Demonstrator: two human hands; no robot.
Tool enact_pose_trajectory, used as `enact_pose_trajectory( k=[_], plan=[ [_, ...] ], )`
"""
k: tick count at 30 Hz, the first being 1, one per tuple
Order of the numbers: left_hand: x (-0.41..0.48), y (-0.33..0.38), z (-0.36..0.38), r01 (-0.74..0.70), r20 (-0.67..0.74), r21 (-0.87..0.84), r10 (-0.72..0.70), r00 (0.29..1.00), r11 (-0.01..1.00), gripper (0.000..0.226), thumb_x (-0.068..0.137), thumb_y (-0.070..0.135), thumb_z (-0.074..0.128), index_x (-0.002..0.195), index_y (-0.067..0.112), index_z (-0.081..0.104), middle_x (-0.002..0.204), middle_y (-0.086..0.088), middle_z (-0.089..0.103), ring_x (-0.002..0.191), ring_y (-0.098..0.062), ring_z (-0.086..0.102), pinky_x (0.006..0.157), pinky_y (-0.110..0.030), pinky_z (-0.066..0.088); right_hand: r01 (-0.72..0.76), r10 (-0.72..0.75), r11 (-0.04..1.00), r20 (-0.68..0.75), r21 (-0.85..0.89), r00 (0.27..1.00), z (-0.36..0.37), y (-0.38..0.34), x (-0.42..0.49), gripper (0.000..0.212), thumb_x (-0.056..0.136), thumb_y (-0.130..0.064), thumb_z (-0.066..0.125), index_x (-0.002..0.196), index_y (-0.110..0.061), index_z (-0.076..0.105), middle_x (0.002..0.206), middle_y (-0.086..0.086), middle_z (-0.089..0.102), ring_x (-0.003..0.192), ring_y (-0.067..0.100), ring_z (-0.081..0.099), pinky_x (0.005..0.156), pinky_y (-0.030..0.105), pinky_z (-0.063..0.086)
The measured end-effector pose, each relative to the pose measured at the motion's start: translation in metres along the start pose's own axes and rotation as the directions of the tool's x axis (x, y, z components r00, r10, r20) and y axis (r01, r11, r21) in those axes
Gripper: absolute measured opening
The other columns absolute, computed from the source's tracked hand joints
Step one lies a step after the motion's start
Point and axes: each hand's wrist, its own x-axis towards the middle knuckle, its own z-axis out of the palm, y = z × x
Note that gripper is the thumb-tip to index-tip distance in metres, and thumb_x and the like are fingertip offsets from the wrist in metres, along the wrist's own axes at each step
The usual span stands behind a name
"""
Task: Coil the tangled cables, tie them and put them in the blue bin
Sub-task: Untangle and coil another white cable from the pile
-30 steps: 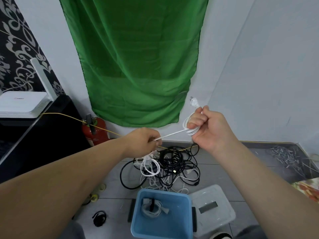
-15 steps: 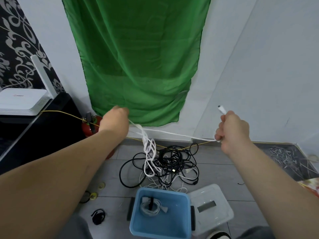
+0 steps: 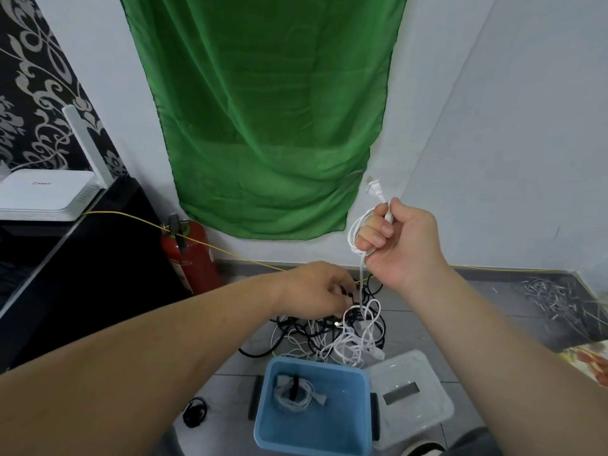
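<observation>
My right hand [image 3: 398,245] is raised and grips a white cable [image 3: 353,233] looped round its fingers, with the white plug sticking up above the fist. The cable hangs down from the fist into a tangled pile of black and white cables [image 3: 332,330] on the floor. My left hand [image 3: 316,291] is low over the pile, fingers curled at the hanging white cable; I cannot tell exactly what they pinch. The blue bin [image 3: 263,419] stands in front of the pile and holds one coiled, tied white cable [image 3: 296,394].
A clear plastic lid [image 3: 424,409] lies right of the bin. A red fire extinguisher [image 3: 192,255] stands by the wall under a green cloth. A yellow wire [image 3: 138,220] runs from a black shelf with a white router [image 3: 42,195]. A small black cable [image 3: 194,413] lies left of the bin.
My left hand has dropped from high at the left down to the pile. My right hand has come inward and up, with the cable now looped round its fingers and no longer stretched.
</observation>
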Motion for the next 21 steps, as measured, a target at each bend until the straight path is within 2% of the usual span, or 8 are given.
enact_pose_trajectory(
  k=[2,4,6,7,10,13,17,21],
  plan=[
    [0.002,-0.009,0.002,-0.010,-0.089,0.050,0.014,0.996,0.999,0.055,0.091,0.041,0.071,0.140,0.024,0.052,0.105,0.008,0.069,0.096,-0.015,0.068,0.087,-0.034,0.057,0.005,-0.006,1.000,0.024,0.019,1.000,0.000,-0.004,-0.001,0.035,0.106,-0.029,0.040,0.075,-0.017,0.051,0.057,-0.004,0.026,0.047,0.014,0.021,0.047,0.026,0.028],
    [0.004,-0.008,0.004,-0.014,-0.170,-0.051,0.005,0.985,0.999,0.064,0.086,0.054,0.073,0.139,0.029,0.049,0.119,0.012,0.064,0.100,-0.008,0.066,0.084,-0.025,0.054,0.009,-0.010,1.000,0.065,0.015,0.998,0.000,-0.005,-0.003,0.035,0.106,-0.030,0.040,0.076,-0.016,0.052,0.057,-0.004,0.027,0.047,0.014,0.024,0.048,0.027,0.032],
    [0.007,-0.002,0.006,-0.059,-0.157,-0.222,0.024,0.987,0.973,0.054,0.086,0.056,0.072,0.131,0.031,0.056,0.120,0.007,0.068,0.094,-0.005,0.065,0.080,-0.022,0.051,-0.006,0.002,0.999,0.109,0.043,0.994,0.001,-0.005,-0.004,0.036,0.107,-0.031,0.040,0.077,-0.016,0.052,0.057,-0.004,0.029,0.047,0.014,0.027,0.049,0.027,0.035],
    [0.009,0.000,0.008,-0.092,-0.161,-0.265,0.051,0.986,0.960,0.043,0.087,0.055,0.068,0.121,0.030,0.062,0.110,0.005,0.071,0.084,-0.006,0.063,0.078,-0.027,0.051,-0.019,0.010,0.997,0.129,0.073,0.992,0.001,-0.004,-0.004,0.036,0.108,-0.032,0.040,0.078,-0.016,0.053,0.057,-0.004,0.029,0.047,0.013,0.029,0.049,0.026,0.037],
    [0.012,0.000,0.005,-0.148,-0.181,-0.114,0.125,0.975,0.982,0.027,0.099,0.044,0.057,0.093,0.021,0.070,0.076,0.009,0.065,0.065,-0.011,0.053,0.067,-0.031,0.048,-0.046,0.025,0.992,0.168,0.122,0.986,0.003,-0.007,-0.006,0.038,0.108,-0.033,0.040,0.077,-0.016,0.054,0.056,-0.005,0.030,0.045,0.012,0.032,0.047,0.024,0.039],
    [0.009,-0.013,-0.003,-0.113,-0.078,0.128,0.123,0.989,0.985,0.026,0.104,0.035,0.051,0.087,0.021,0.063,0.084,0.001,0.071,0.069,-0.017,0.060,0.065,-0.030,0.050,-0.083,0.065,0.993,0.205,0.079,0.977,-0.001,-0.016,-0.009,0.038,0.107,-0.032,0.040,0.076,-0.017,0.053,0.053,-0.008,0.028,0.041,0.010,0.027,0.043,0.024,0.030],
    [0.004,-0.050,-0.022,0.026,-0.014,0.303,-0.023,1.000,0.953,0.023,0.105,0.034,0.052,0.086,0.024,0.061,0.080,0.008,0.061,0.069,-0.008,0.053,0.062,-0.023,0.042,-0.215,0.250,0.965,0.268,-0.152,0.931,-0.016,-0.035,-0.018,0.034,0.102,-0.030,0.041,0.073,-0.018,0.051,0.049,-0.009,0.025,0.037,0.008,0.022,0.038,0.025,0.019],
    [0.001,-0.076,-0.041,0.098,-0.128,0.413,-0.049,0.991,0.905,0.018,0.103,0.032,0.056,0.086,0.026,0.059,0.082,0.010,0.057,0.083,-0.018,0.056,0.071,-0.028,0.042,-0.356,0.557,0.754,0.248,-0.552,0.793,-0.027,-0.040,-0.024,0.031,0.099,-0.031,0.044,0.073,-0.016,0.050,0.048,-0.008,0.027,0.039,0.010,0.015,0.041,0.024,0.014]
  ],
)
